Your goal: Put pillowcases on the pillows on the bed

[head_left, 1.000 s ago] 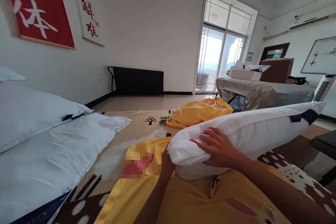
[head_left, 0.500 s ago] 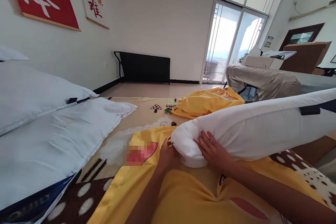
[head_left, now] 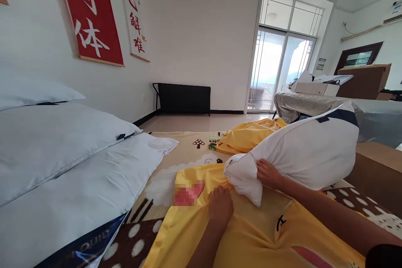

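A white pillow [head_left: 310, 150] lies at the right, its near end bunched up and its far end raised, with a dark band across it. My right hand [head_left: 267, 173] is closed around the pillow's near part. Left of it, my left hand [head_left: 221, 205] has its fingers curled on the edge of a yellow pillowcase [head_left: 251, 234], which is spread out in front of me and bears printed figures. The pillow's narrow end rests over the pillowcase's upper edge. My left fingertips are hidden beneath the hand, partly in the cloth.
Several white pillows [head_left: 63, 142] are stacked at the left. Further back is a folded yellow cloth [head_left: 248, 134] on a patterned blanket [head_left: 163, 184]. A brown box [head_left: 377, 163] stands at the right, behind it a plastic-covered table [head_left: 310, 102] with boxes. A black folded frame [head_left: 185, 98] leans by the wall.
My left hand has moved off the pillow's end down to the pillowcase edge. The right hand has closed on the pillow, whose near end is now more bunched. The view has tilted up and turned left.
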A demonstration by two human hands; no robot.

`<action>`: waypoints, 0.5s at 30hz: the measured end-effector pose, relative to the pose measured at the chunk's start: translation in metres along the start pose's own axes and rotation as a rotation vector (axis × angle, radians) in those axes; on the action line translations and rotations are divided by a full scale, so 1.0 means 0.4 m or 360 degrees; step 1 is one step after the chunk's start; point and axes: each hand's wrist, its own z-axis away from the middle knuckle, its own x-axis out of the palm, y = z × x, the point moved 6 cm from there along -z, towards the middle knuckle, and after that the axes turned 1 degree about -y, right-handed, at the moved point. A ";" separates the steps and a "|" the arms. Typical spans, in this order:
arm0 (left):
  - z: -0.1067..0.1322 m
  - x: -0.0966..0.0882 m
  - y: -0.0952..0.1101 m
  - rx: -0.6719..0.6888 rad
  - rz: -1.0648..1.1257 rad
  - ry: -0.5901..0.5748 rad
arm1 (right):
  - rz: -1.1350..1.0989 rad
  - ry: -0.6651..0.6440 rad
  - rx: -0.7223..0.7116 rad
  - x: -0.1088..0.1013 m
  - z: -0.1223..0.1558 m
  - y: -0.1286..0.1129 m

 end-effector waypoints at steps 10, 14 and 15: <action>0.158 0.079 0.246 0.0839 0.0241 -0.0805 | 0.0013 -0.0346 -0.0029 -0.239 0.005 0.247; 0.167 0.143 0.278 0.0673 -0.0014 -0.0713 | -0.0172 -0.0577 -0.0136 -0.233 -0.033 0.154; 0.166 0.160 0.286 0.0640 0.0083 -0.0706 | -0.0242 -0.0614 -0.0174 -0.219 -0.041 0.119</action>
